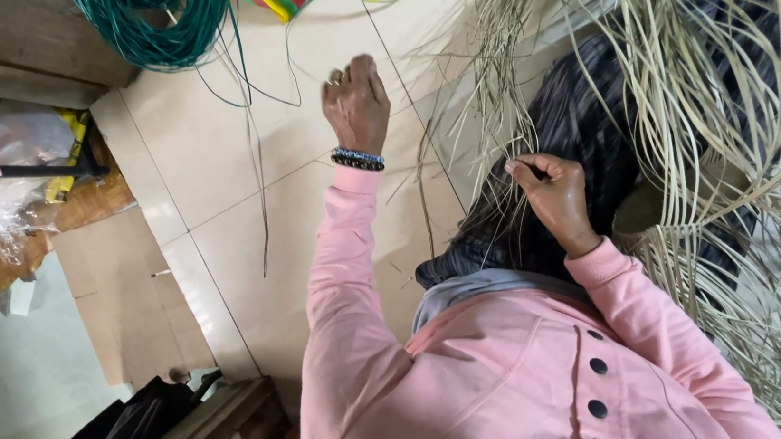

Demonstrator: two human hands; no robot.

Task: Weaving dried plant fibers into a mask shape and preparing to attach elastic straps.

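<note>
The left hand (356,103) is reaching out over the tiled floor (214,170), its grip closed in a fist around a thin strand (260,194) that is trailing back across the tiles. The right hand (555,196) is pinching pale cane strips (677,125) between thumb and fingers, closer to the body. The strips are fanning away from that grip toward the right edge of the floor, long axes mostly running outward. A green cord coil (157,22) is lying beyond the left hand; open tile is showing between both.
</note>
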